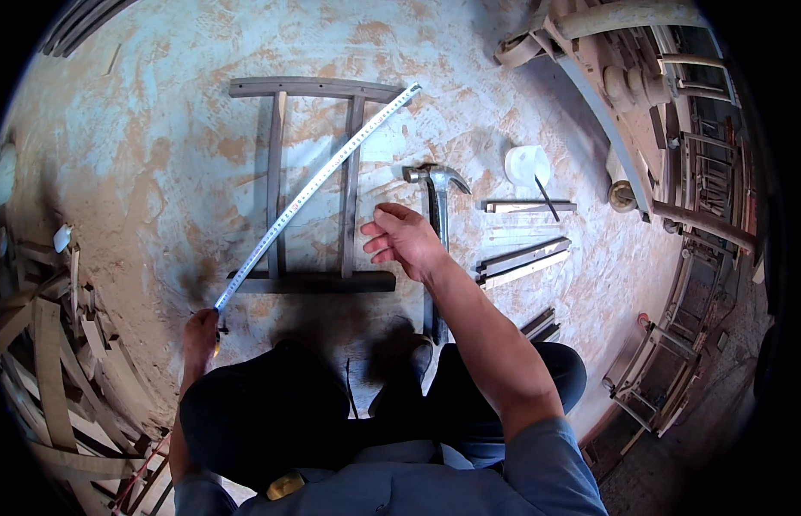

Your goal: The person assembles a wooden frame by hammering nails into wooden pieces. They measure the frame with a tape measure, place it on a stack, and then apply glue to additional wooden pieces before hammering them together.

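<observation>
My left hand [201, 337] is closed around a tape measure, its case mostly hidden in the fingers. The pulled-out tape blade [306, 193] runs diagonally over a dark wooden frame [276, 172] lying on the floor. Its far tip lies at the right end of the frame's top rail [319, 88]; the near end crosses by the left end of the bottom rail [332, 282]. Just right of the frame's right crossbar, my right hand [405, 241] is raised with fingers partly curled and apart, holding nothing. Near it lies a claw hammer [438, 202], its handle partly behind my forearm.
To the right are a white tub [527, 163] with a dark stick leaning from it and several wooden strips [525, 258]. Scrap wood [56, 361] piles up at the left. Curved wooden furniture parts [616, 112] stand at the far right, with more frames [659, 370] below.
</observation>
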Motion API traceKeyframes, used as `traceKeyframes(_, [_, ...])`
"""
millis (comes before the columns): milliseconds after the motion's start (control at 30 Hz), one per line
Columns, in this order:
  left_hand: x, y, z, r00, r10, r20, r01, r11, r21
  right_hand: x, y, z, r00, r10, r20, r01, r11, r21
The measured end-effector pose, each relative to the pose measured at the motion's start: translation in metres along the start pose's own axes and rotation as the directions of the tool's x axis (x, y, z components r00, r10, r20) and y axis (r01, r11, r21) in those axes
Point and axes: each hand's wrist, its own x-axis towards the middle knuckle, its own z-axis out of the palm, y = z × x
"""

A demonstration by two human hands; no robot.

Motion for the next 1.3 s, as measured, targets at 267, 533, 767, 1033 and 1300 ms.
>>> traceKeyframes(267, [-0.003,0.014,0.001,1.0,-0.006,-0.007,0.006,0.998,0.064,-0.01,0.022,-0.024,0.998,0.036,-0.058,-0.032,0.998,0.057])
traceKeyframes(533, [-0.003,0.013,-0.004,1.0,0.009,-0.021,-0.003,0.959,0.282,-0.007,0.027,-0.028,0.998,-0.052,0.022,0.051,0.998,0.025])
traceKeyframes(767, [0.009,-0.007,0.0,0.98,0.17,-0.106,-0.144,0.966,0.214,-0.013,0.02,-0.023,0.997,-0.001,-0.073,0.0,1.0,-0.007])
traceKeyframes(1033, [-0.012,0.021,-0.003,0.99,0.115,-0.077,-0.093,0.965,0.245,-0.013,0.024,-0.026,0.996,-0.011,-0.086,0.01,1.0,-0.007])
traceKeyframes(1300, [-0.013,0.025,-0.003,0.985,0.14,-0.101,-0.111,0.96,0.256,-0.014,0.026,-0.025,0.997,-0.014,-0.074,0.014,1.0,0.002])
